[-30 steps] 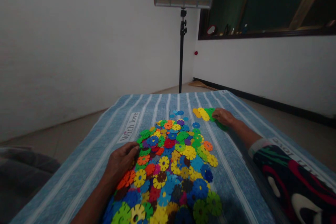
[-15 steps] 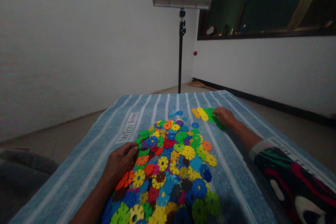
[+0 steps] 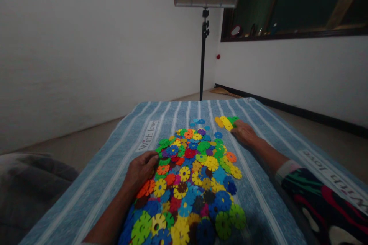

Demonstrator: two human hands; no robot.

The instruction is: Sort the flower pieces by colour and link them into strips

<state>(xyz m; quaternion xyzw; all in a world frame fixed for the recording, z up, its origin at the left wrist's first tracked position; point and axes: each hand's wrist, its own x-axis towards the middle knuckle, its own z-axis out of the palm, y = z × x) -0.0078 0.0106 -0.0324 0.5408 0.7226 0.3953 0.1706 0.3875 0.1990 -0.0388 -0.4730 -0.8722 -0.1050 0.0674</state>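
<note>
Many flower-shaped plastic discs (image 3: 184, 173) in mixed colours lie in a heap on the striped blue cloth. My left hand (image 3: 143, 169) rests against the heap's left edge, fingers curled together beside green and orange discs; whatever may be in them is hidden. Beyond the heap to the right, my right hand (image 3: 243, 133) is closed, its fingertips down at a small group of sorted discs. In that group are orange discs (image 3: 219, 121), yellow discs (image 3: 226, 123) and green discs (image 3: 234, 118), the green ones partly covered by my hand.
Several light blue discs (image 3: 201, 121) lie loose behind the heap. The striped cloth (image 3: 115, 160) covers the table. Past its far edge stands a lamp on a black stand (image 3: 202, 61), near white walls and a dark window (image 3: 301, 4). Grey fabric (image 3: 31, 195) shows at lower left.
My right hand has drawn slightly nearer, from the green discs toward the yellow ones, and the green disc seen under it no longer shows. My left hand stays at the heap. The view has shifted slightly.
</note>
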